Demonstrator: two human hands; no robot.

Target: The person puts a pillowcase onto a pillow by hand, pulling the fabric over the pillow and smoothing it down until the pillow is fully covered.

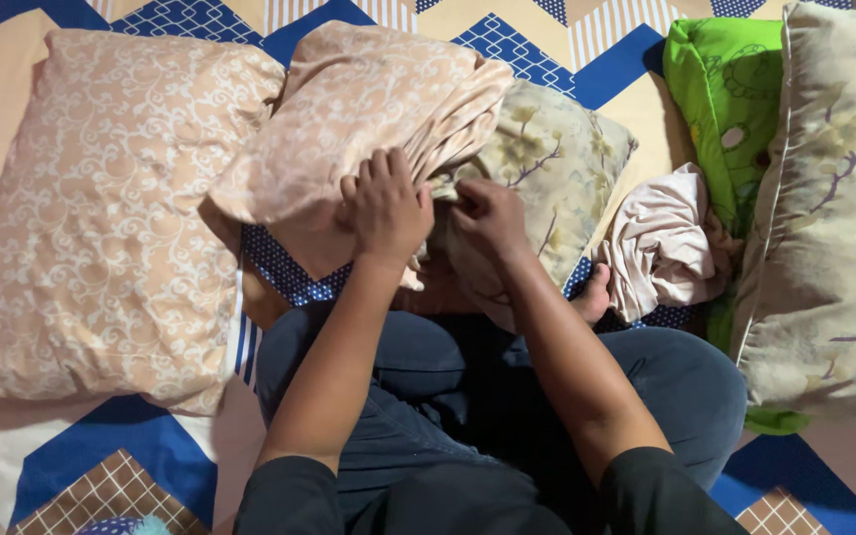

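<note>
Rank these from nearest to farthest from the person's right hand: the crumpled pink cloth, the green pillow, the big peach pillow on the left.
From the right hand:
1. Crumpled pink cloth, just to its right.
2. Green pillow, farther right, up.
3. Big peach pillow, far left.

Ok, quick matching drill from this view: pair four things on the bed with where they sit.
Things:
1. peach pillow
2. green pillow
3. crumpled pink cloth
4. left hand

Places:
A. far left, lying flat
B. on the peach pillowcase at centre
C. top right, partly under a floral pillow
D. beside the person's foot

Pairs: 1-A, 2-C, 3-D, 4-B
</note>
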